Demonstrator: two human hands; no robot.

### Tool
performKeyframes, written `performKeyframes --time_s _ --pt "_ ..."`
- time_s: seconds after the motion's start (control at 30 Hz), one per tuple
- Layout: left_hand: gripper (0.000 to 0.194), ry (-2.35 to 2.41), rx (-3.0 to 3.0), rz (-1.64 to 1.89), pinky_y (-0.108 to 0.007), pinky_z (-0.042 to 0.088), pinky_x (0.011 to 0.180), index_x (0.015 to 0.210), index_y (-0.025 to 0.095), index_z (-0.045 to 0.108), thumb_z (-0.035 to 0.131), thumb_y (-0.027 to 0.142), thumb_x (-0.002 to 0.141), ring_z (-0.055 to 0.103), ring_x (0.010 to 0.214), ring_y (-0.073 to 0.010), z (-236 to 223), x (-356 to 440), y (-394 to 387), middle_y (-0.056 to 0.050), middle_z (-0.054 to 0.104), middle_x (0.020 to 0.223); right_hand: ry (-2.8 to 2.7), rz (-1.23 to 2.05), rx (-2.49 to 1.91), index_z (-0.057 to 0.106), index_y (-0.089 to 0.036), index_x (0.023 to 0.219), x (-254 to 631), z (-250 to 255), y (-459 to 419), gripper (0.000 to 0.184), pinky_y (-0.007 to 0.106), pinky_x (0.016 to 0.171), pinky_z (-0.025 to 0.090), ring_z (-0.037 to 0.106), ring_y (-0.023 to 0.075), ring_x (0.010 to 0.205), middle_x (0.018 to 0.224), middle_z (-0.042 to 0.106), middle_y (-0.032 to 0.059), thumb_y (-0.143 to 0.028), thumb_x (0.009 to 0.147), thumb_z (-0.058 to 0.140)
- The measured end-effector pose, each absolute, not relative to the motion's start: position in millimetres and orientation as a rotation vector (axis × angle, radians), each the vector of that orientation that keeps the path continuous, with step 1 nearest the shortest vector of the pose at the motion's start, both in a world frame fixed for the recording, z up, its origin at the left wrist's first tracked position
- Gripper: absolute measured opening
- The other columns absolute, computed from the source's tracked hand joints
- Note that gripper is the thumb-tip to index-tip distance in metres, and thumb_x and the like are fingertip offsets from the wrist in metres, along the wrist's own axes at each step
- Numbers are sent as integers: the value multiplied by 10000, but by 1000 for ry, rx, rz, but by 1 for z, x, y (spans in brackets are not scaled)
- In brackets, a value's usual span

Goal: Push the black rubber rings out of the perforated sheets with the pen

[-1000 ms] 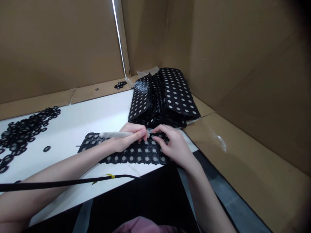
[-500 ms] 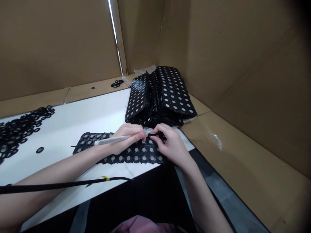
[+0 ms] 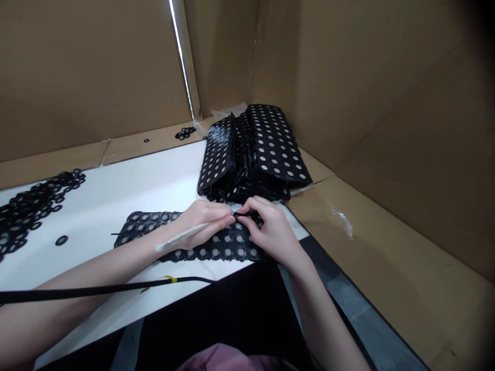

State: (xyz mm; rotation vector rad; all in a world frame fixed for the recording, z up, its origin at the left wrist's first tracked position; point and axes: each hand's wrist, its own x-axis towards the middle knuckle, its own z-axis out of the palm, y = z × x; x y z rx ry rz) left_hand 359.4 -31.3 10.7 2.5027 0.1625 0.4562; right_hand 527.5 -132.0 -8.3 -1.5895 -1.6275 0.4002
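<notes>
The left hand (image 3: pixel 207 224) is closed around a slim white stick (image 3: pixel 180 238), held much like a pen, its thick end lying back over the wrist and its front end by the fingertips. The right hand (image 3: pixel 266 226) faces it, thumb and forefinger nearly meeting beside the left fingertips; something dark shows between them, but I cannot tell whether that grip is clamped on a loose piece or only has the sheet behind it. Both hands are over a black sheet (image 3: pixel 203 252) set with rows of pale round dots, which lies flat along the near edge of the white counter (image 3: pixel 162 175), toward its right end. A thin dark pin (image 3: pixel 115 234) sticks out at the sheet's left end. At the counter's far right corner, just beyond the hands, stands a stack of similar dotted sheets (image 3: pixel 278 149), bent and leaning in two halves. A heap of black rings (image 3: pixel 34 206) spreads over the left part of the counter up to the far edge, with a single ring (image 3: pixel 61 240) lying apart from it. Past the far edge, a small cluster of rings (image 3: pixel 185 133) sits on brown cardboard (image 3: pixel 129 147). A black cable (image 3: pixel 77 292) with a yellow tie (image 3: pixel 170 280) crosses in front of the left forearm.
</notes>
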Motion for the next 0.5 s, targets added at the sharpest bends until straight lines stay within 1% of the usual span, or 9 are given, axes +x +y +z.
performKeyframes --time_s 0.07,0.27,0.5 --pt "388 151 2540 435 -235 327 563 646 163 400 282 306 987 407 559 -109 10 361 -31 12 413 602 -1630 402 -1591 531 -202 745 527 -8 -132 140 287 680 418 579 186 774 819 620 27 -64 765 548" --pt "389 164 2531 354 -238 344 587 664 159 432 282 308 990 429 587 -109 11 363 -31 4 442 632 -1621 395 -1590 504 -201 703 526 -9 -131 161 277 647 400 555 176 734 768 600 19 -51 742 545" --pt "389 151 2508 312 -239 334 583 649 158 408 286 300 990 427 577 -104 13 362 -30 9 431 629 -1617 415 -1571 489 -196 674 526 -8 -130 182 269 628 388 536 163 702 731 575 8 -27 727 532"
